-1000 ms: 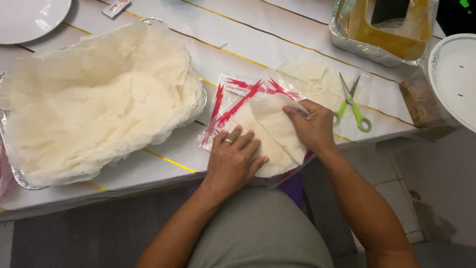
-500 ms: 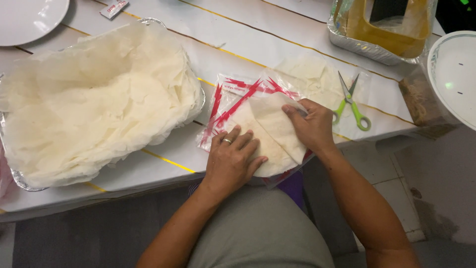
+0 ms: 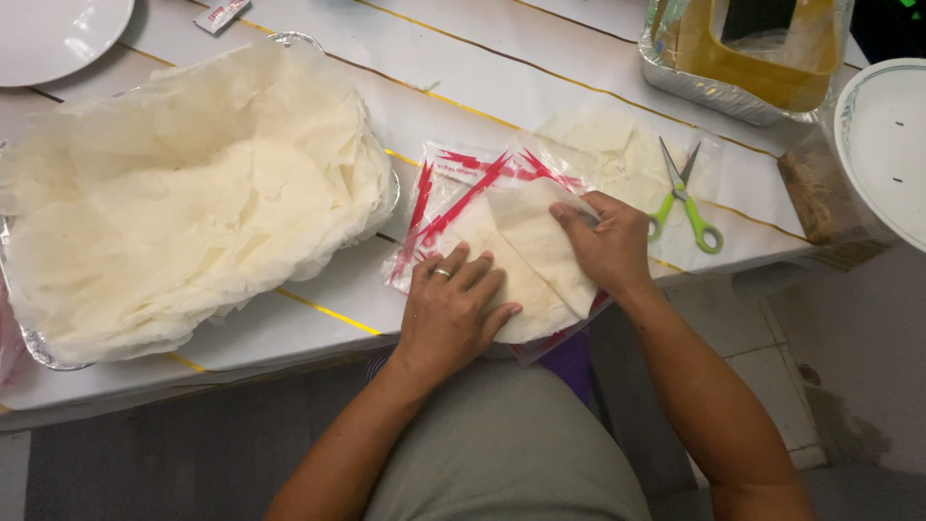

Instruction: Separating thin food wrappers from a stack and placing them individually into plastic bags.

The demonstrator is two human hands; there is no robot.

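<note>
A table (image 3: 540,77) with a wrapper (image 3: 526,260) lying on a plastic bag (image 3: 453,183) at its near edge. A tray (image 3: 39,342) of stacked sheets (image 3: 183,193) sits at nine o'clock from the wrapper, scissors (image 3: 687,198) at three o'clock, a foil container (image 3: 714,92) at one o'clock, a plate (image 3: 48,34) at ten o'clock.

A home kitchen or food-prep table: a white table (image 3: 540,77) bears a foil tray (image 3: 39,347) heaped with thin wrappers (image 3: 183,193), with plates (image 3: 887,145) and scissors (image 3: 687,198) right of it.

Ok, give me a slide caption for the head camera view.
Left hand presses a thin pale wrapper sheet flat while right hand folds its edge, beside a foil tray of sheets.
</note>
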